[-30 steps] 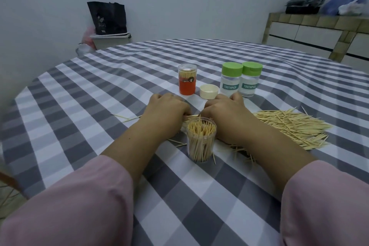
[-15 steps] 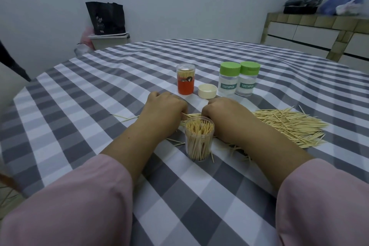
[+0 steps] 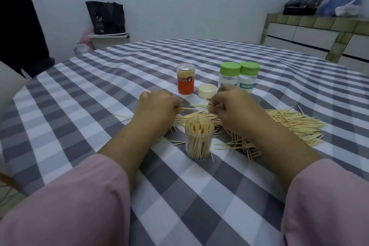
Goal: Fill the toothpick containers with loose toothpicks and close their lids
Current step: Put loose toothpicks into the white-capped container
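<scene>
Clear container, lidless and packed with upright toothpicks, stands on bench. Just behind it, left hand and right hand, fingers curled, each pinch a few toothpicks above loose pile. Cream lid lies farther behind.

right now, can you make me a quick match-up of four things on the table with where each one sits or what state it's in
Things:
1. clear container
2. cream lid
3. orange container
4. green-lidded bottles

States:
A. closed, side by side at the back right
B. open, full of toothpicks, nearest the person
C. lying loose, off its container
D. capped with a clear lid, at the back left

Pairs: 1-B, 2-C, 3-D, 4-A
</scene>
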